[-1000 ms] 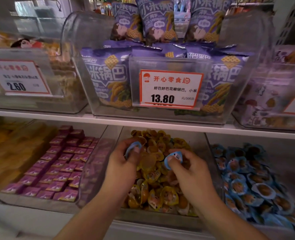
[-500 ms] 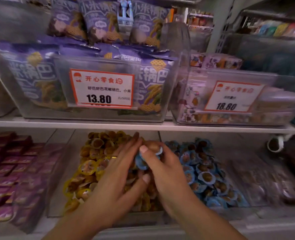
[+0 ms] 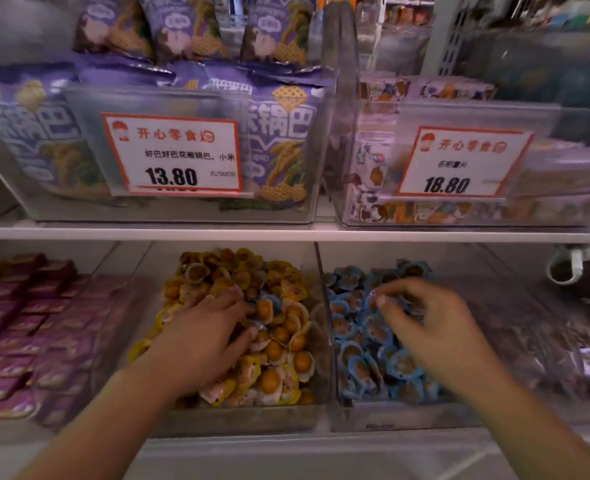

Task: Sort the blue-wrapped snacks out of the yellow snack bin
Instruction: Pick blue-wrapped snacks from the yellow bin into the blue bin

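Note:
The clear bin of yellow-wrapped snacks [image 3: 238, 419] sits in the middle of the lower shelf. One blue-wrapped snack [image 3: 265, 309] lies among the yellow ones near the pile's centre. My left hand [image 3: 206, 336] rests flat on the yellow pile, its fingertips touching that blue snack. To the right stands the bin of blue-wrapped snacks [image 3: 401, 415]. My right hand [image 3: 425, 327] hovers over it, thumb and forefinger pinching a small blue-wrapped snack [image 3: 373, 295] just above the pile.
A bin of purple packets [image 3: 44, 327] is on the left and a bin of dark packets [image 3: 563, 341] on the right. The white shelf edge [image 3: 286, 233] runs close above the bins, carrying clear tubs of purple bags [image 3: 279, 140] with price cards.
The hands, joined over the yellow bin before, have parted. My right hand carried the blue snack rightward over the blue bin, and my left hand dropped back onto the yellow pile. The view shifted right.

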